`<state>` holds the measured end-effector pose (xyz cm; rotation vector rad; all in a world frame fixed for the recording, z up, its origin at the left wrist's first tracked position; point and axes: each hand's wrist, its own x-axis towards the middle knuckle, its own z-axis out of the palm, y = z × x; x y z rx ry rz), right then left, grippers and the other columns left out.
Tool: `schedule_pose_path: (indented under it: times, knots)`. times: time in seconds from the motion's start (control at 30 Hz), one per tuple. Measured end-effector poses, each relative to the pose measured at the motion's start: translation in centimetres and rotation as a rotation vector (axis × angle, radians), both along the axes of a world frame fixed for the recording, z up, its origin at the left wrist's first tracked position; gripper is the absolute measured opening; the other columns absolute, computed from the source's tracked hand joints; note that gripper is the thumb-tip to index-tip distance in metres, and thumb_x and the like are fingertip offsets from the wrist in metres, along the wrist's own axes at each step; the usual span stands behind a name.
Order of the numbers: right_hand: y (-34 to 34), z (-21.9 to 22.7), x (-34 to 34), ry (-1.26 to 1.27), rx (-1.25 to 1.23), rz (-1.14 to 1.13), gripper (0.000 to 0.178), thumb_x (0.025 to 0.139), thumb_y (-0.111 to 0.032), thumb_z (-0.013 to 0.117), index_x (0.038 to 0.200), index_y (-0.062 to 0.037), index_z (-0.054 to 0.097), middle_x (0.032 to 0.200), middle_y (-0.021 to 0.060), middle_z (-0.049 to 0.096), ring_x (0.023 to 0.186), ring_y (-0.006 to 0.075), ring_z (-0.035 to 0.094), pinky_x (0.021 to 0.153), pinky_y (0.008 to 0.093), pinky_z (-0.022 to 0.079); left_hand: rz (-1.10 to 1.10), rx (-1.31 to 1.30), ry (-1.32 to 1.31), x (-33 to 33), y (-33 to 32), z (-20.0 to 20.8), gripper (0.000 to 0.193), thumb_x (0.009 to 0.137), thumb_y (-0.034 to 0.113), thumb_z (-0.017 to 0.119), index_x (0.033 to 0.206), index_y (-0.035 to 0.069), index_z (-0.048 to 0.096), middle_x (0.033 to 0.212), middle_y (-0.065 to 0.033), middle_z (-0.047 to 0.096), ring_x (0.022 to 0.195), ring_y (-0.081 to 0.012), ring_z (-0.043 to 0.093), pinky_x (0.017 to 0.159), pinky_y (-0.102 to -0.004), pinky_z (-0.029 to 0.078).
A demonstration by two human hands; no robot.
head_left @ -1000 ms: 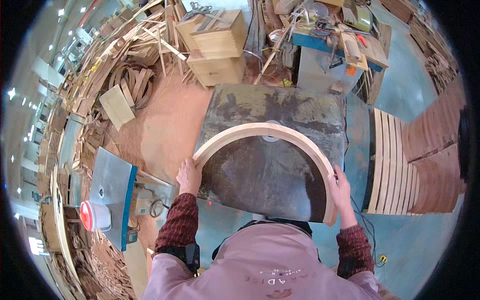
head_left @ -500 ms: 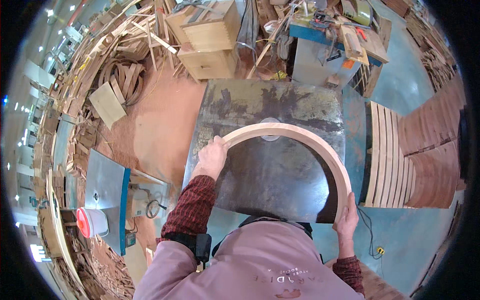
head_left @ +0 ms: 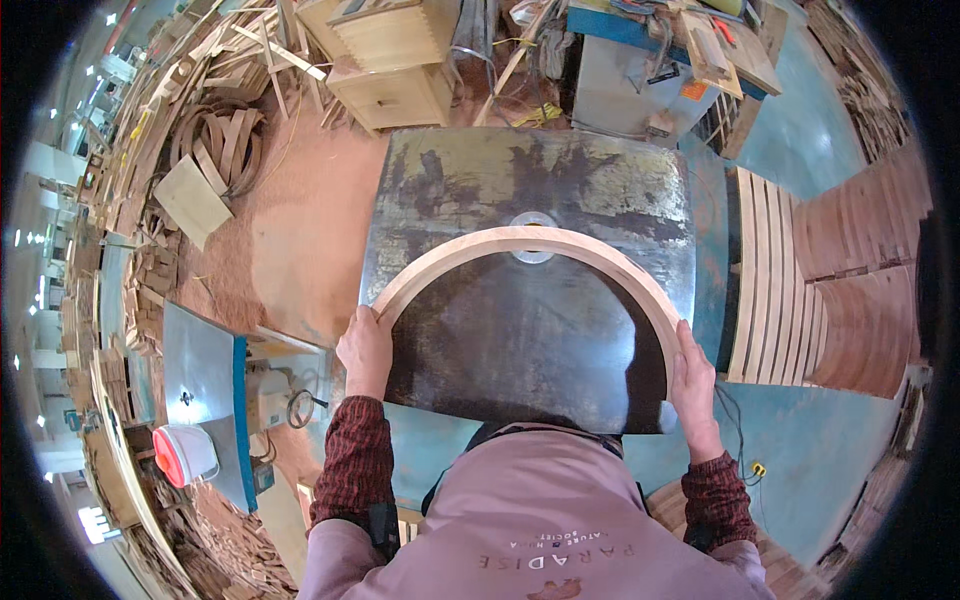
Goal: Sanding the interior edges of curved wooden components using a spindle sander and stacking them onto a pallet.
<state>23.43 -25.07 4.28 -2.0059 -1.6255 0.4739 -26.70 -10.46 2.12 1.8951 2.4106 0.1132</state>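
A pale, half-round curved wooden piece [head_left: 497, 240] arches over the dark metal machine table [head_left: 550, 350]. The top of its arch crosses the round metal disc [head_left: 533, 254] set in the tabletop. My left hand [head_left: 366, 352] is closed around the arch's left end, by the table's left edge. At the opposite end, my right hand [head_left: 694, 385] grips the curved piece from its outer side, fingers pointing forward along it. Whatever lies under the middle of the arch is hidden by the wood.
Slatted, curved wooden panels [head_left: 775, 280] stand to the right. On the left are a smaller metal-topped machine [head_left: 205, 390] and a white bucket with a red lid [head_left: 185, 455]. Beyond the table stand wooden boxes [head_left: 395, 95] and a cluttered workbench [head_left: 635, 90]. A cable [head_left: 738, 425] lies on the floor at right.
The curved piece has turned counterclockwise over the disc. My left hand has come back toward me and to the left, while my right hand has gone forward. Both hands keep hold.
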Motion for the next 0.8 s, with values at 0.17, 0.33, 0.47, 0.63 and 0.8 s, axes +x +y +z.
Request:
schedule_pose_path:
  times: [0.17,0.33,0.47,0.63,0.8]
  knots:
    - [1.9,0.1,-0.5,-0.005,0.004,0.047,0.057,0.096,0.002,0.055,0.151,-0.0089,0.051,0.124,0.0263,0.067,0.108,0.0469,0.067,0.091,0.0493,0.055,0.061,-0.022,-0.007,-0.8,-1.3,0.8,0.034,0.098,0.04,0.065,0.094,0.006,0.059,0.093,-0.0188,0.072,0.085,-0.0427,0.071,0.074,-0.0547,0.054]
    - [4.1,0.6,-1.3,-0.075,-0.013,0.074,0.056,0.096,-0.002,0.059,0.15,-0.0145,0.054,0.117,0.0205,0.071,0.1,0.043,0.069,0.085,0.0486,0.056,0.104,0.003,-0.005,-2.2,-3.0,0.4,0.034,0.099,0.039,0.064,0.094,0.006,0.058,0.092,-0.0192,0.072,0.086,-0.0431,0.071,0.074,-0.0548,0.054]
    - [5.8,0.5,-2.0,-0.112,-0.037,0.1,0.055,0.096,-0.005,0.061,0.149,-0.0182,0.055,0.114,0.0198,0.071,0.098,0.0421,0.069,0.084,0.0486,0.057,0.19,-0.053,0.034,-2.7,-4.0,1.0,0.035,0.1,0.039,0.063,0.094,0.005,0.058,0.092,-0.0199,0.072,0.087,-0.0431,0.07,0.075,-0.0552,0.053]
    - [8.3,-0.1,-3.1,-0.143,-0.017,0.166,0.057,0.095,-0.006,0.063,0.149,-0.0209,0.056,0.118,0.0182,0.07,0.104,0.0398,0.068,0.088,0.047,0.057,0.276,-0.076,0.039,-4.0,-5.3,1.1,0.037,0.099,0.04,0.063,0.093,0.004,0.059,0.091,-0.0214,0.072,0.088,-0.0438,0.07,0.075,-0.0552,0.052]
    - [11.1,-0.3,-4.6,-0.197,-0.004,0.249,0.059,0.091,-0.006,0.065,0.147,-0.0227,0.058,0.131,0.0156,0.066,0.126,0.0377,0.059,0.107,0.0507,0.046,0.357,-0.051,0.025,-5.7,-6.9,0.9,0.042,0.099,0.044,0.062,0.093,0.003,0.06,0.091,-0.0235,0.072,0.089,-0.0452,0.069,0.077,-0.0556,0.052]
